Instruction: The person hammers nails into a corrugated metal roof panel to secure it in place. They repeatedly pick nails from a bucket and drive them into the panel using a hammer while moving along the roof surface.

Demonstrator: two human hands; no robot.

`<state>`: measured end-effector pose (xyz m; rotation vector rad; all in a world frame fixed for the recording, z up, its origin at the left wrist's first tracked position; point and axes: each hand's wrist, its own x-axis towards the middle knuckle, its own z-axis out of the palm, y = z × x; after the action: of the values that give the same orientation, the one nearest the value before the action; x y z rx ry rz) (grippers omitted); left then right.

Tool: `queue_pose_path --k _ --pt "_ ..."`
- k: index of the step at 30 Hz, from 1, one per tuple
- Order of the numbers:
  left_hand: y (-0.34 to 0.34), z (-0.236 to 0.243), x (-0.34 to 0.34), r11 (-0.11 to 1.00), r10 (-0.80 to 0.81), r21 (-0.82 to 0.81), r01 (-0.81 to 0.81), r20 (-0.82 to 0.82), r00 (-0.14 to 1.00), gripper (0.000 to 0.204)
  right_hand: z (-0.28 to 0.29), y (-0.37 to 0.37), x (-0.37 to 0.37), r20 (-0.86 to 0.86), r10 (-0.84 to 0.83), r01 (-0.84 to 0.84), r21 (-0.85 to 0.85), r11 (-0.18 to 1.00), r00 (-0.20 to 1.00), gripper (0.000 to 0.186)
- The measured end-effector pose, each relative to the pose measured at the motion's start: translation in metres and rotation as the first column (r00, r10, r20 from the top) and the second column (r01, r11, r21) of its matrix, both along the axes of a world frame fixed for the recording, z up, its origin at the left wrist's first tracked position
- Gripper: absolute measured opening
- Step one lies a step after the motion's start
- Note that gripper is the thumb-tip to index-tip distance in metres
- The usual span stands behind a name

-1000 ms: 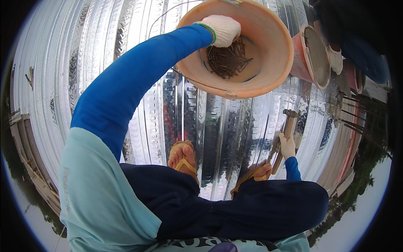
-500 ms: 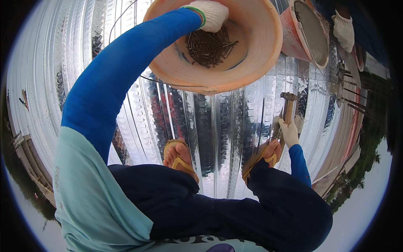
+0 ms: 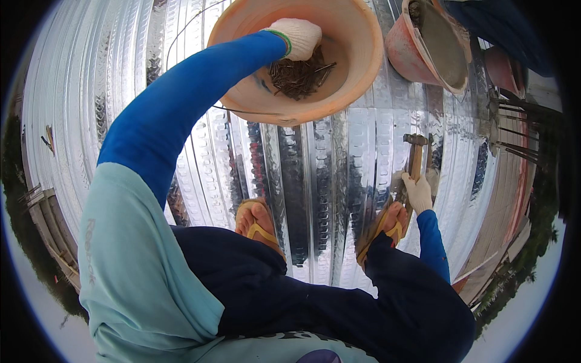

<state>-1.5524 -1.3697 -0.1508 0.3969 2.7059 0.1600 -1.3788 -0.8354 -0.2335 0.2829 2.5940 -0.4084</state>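
My left hand [image 3: 298,39], in a white knit glove, reaches inside a wide orange plastic bucket [image 3: 357,72] over a heap of dark nails [image 3: 301,75]; its fingers curl down out of sight, so I cannot tell what they hold. My right hand [image 3: 417,190], also gloved, is closed round the wooden handle of a hammer [image 3: 416,151] held low beside my right foot, its metal head toward the bucket.
Corrugated shiny metal sheeting [image 3: 327,212] lies under my sandalled feet. At upper right are a pink bucket [image 3: 411,54] of grey wet material, another bucket [image 3: 502,69] and a co-worker's dark sleeve [image 3: 496,24]. Steel bars [image 3: 514,145] jut out at the right.
The bucket and my left hand sit farther left in view than one second ago. The hammer and my right hand appear slightly higher. The co-worker's gloved hand has left view.
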Motion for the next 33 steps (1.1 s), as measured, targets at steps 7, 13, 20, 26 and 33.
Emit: queue_pose_path --k 7,13,20,26,33 --pt "-0.059 -0.016 -0.011 0.99 -0.125 -0.074 0.121 -0.054 0.991 0.025 0.003 -0.011 -0.003 0.014 -0.031 0.032 -0.036 0.999 0.999 0.065" --pt "-0.045 0.003 -0.026 0.906 0.234 0.263 -0.331 0.338 0.911 0.03 0.006 -0.005 -0.001 0.024 -0.053 0.053 -0.03 0.998 0.998 0.064" --pt "-0.045 -0.003 -0.02 0.98 -0.185 0.067 0.187 -0.034 0.982 0.025 0.003 -0.011 -0.001 0.014 -0.038 0.038 -0.023 0.999 0.999 0.064" --pt "-0.03 0.005 -0.022 0.909 -0.138 -0.406 0.093 -0.085 0.987 0.025 0.009 -0.009 0.0 0.007 -0.042 0.042 0.0 0.999 0.999 0.065" --pt "-0.02 -0.013 0.008 0.935 -0.118 -0.351 0.044 -0.192 0.974 0.018 0.014 -0.013 -0.001 0.034 -0.067 0.069 -0.041 0.997 0.997 0.067"
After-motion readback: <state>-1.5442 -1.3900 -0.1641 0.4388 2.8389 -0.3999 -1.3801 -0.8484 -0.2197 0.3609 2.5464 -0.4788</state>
